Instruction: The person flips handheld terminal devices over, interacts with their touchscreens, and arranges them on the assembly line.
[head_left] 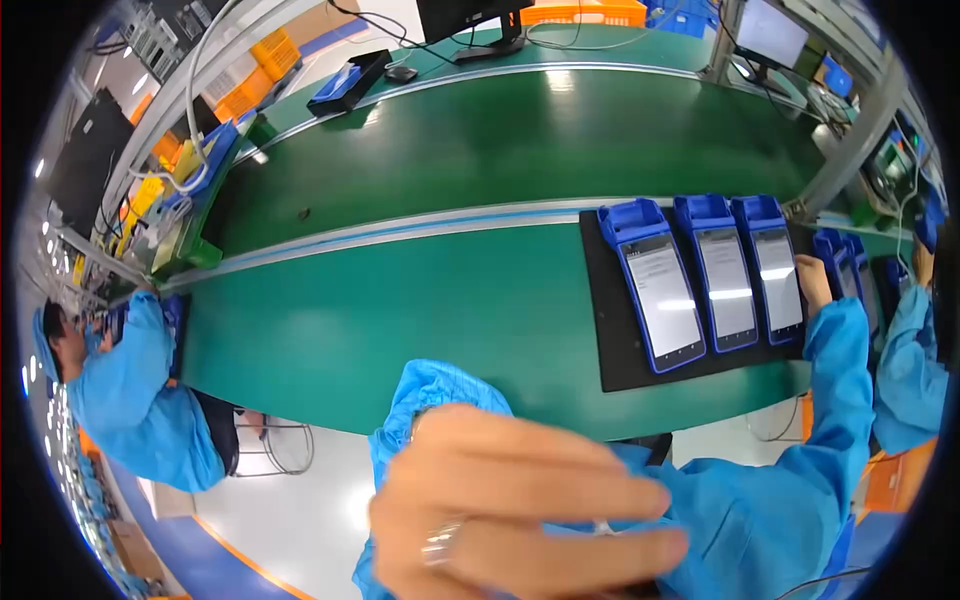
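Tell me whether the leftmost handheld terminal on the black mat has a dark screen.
No, the leftmost handheld terminal has a brightly lit, whitish screen.

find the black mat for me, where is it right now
In the head view, the black mat lies on the right part of the green bench, beneath three blue-framed handheld devices, with the right hand beside the rightmost one.

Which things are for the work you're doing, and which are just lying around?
Seem to be for the work:
- three blue handheld devices with lit screens; the right hand is by the rightmost
- the black mat under them

Seem to be just lying about, farther back:
- a computer mouse
- a black tray with something blue inside
- an orange crate
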